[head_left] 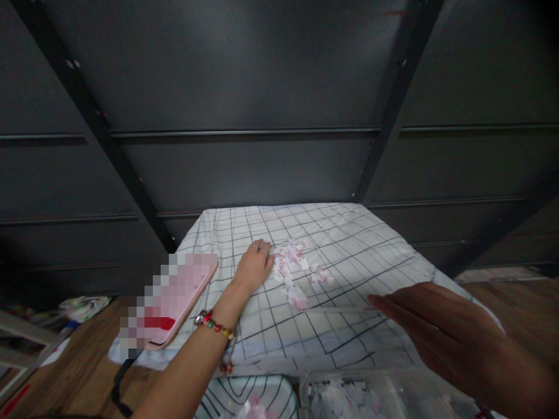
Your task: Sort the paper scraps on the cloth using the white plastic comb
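Note:
My left hand [254, 265] rests palm down on the checked cloth [340, 238], fingers stretched forward and slightly bent. Its fingertips meet the left edge of a loose heap of white and pink paper scraps [290, 262]. A small greyish glint shows by its fingers, and a beaded bracelet [216, 326] circles the wrist. Off to the right, my right hand [441, 334] hovers near the camera, blurred, its fingers straight and close together. No object shows in it. A faint pale streak lies between its fingertips and the scraps; what it is I cannot tell.
A phone in a pink case [187, 297] lies at the left edge, a black cord [117, 384] beside it. At the near edge stand a striped lined container [279, 393] with pink scraps and a clear plastic box [393, 390] with pale scraps. A dark panel wall [262, 169] rises behind.

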A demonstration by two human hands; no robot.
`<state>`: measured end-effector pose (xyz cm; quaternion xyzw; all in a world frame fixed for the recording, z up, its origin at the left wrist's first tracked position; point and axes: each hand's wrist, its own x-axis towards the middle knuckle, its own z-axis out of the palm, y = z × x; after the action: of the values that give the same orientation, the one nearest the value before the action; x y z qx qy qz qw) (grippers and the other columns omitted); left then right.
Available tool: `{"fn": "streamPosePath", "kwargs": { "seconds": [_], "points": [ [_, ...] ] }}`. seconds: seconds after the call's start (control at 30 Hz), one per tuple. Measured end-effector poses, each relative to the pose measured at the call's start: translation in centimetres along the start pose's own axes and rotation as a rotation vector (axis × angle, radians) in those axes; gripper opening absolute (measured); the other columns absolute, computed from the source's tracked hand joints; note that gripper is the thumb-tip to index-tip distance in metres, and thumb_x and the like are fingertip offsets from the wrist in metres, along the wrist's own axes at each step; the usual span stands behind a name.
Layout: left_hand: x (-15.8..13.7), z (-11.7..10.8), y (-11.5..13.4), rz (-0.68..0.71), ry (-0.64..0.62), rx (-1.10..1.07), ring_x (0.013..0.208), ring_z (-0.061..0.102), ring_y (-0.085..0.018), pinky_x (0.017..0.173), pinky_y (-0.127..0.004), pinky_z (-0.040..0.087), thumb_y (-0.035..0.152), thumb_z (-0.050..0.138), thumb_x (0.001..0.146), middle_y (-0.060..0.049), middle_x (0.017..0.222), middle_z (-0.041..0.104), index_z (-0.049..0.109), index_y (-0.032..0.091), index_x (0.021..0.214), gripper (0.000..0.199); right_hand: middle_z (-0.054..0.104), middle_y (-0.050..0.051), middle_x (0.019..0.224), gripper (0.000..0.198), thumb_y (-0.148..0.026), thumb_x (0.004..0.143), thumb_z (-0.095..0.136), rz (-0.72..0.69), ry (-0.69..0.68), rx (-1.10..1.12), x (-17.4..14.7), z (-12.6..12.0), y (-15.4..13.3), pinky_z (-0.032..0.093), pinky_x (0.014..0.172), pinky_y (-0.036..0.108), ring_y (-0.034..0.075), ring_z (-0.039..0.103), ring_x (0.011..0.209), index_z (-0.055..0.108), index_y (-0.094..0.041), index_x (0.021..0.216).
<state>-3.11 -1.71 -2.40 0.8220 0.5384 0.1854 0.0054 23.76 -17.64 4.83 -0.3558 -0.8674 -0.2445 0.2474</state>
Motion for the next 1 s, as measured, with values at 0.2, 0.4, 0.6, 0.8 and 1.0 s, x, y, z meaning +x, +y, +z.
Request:
{"fn": "streamPosePath", "kwargs": {
  "seconds": [0.2, 0.4, 0.6, 0.8, 1.0],
  "points": [
    [-0.1, 0.1, -0.2, -0.001, -0.009, -0.029, 0.125, 0.042, -0.026, 0.104, -0.041, 0.035, 0.024, 0.042, 0.091, -0.017, 0.133, 0.047, 0.05, 0.011, 0.122, 0.034, 0.065, 0.006, 0.078, 0.04, 0.004, 0.076, 0.041, -0.013, 0.102, -0.039, 0.3, 0.8, 0.5, 0.048, 0.057, 0.032, 0.018, 0.056, 0.066, 0.058, -0.019, 0.104],
    [-0.1, 0.0, -0.1, -0.007, -0.017, -0.035, 0.125, 0.042, -0.026, 0.104, -0.041, 0.035, 0.023, 0.041, 0.091, -0.017, 0.133, 0.046, 0.05, 0.011, 0.122, 0.034, 0.065, 0.003, 0.068, 0.038, 0.003, 0.08, 0.034, -0.04, 0.108, 0.027, 1.2, -0.3, -0.9, 0.047, 0.054, 0.03, 0.016, 0.056, 0.06, 0.054, -0.022, 0.1],
    [-0.2, 0.1, -0.2, -0.01, 0.0, -0.038, 0.128, 0.039, -0.025, 0.105, -0.04, 0.034, 0.023, 0.042, 0.091, -0.016, 0.133, 0.047, 0.05, 0.011, 0.121, 0.033, 0.067, 0.005, 0.074, 0.038, 0.005, 0.076, 0.039, -0.028, 0.134, -0.055, 1.1, 0.0, -0.3, 0.048, 0.056, 0.03, 0.017, 0.057, 0.063, 0.056, -0.018, 0.101],
    [-0.3, 0.1, -0.2, -0.018, -0.004, -0.057, 0.129, 0.038, -0.025, 0.106, -0.039, 0.034, 0.025, 0.041, 0.092, -0.016, 0.135, 0.045, 0.05, 0.012, 0.121, 0.034, 0.066, 0.007, 0.074, 0.04, 0.006, 0.072, 0.038, -0.05, 0.095, -0.116, 1.0, 1.1, 0.7, 0.049, 0.057, 0.029, 0.016, 0.057, 0.063, 0.062, -0.014, 0.097],
    [-0.3, -0.1, -0.1, -0.016, -0.003, -0.061, 0.13, 0.037, -0.025, 0.107, -0.038, 0.032, 0.024, 0.041, 0.092, -0.017, 0.135, 0.044, 0.05, 0.01, 0.121, 0.034, 0.066, 0.008, 0.074, 0.042, 0.006, 0.071, 0.038, -0.041, 0.043, -0.152, 0.8, 0.7, 1.2, 0.049, 0.055, 0.029, 0.016, 0.056, 0.062, 0.063, -0.013, 0.099]
  ]
}}
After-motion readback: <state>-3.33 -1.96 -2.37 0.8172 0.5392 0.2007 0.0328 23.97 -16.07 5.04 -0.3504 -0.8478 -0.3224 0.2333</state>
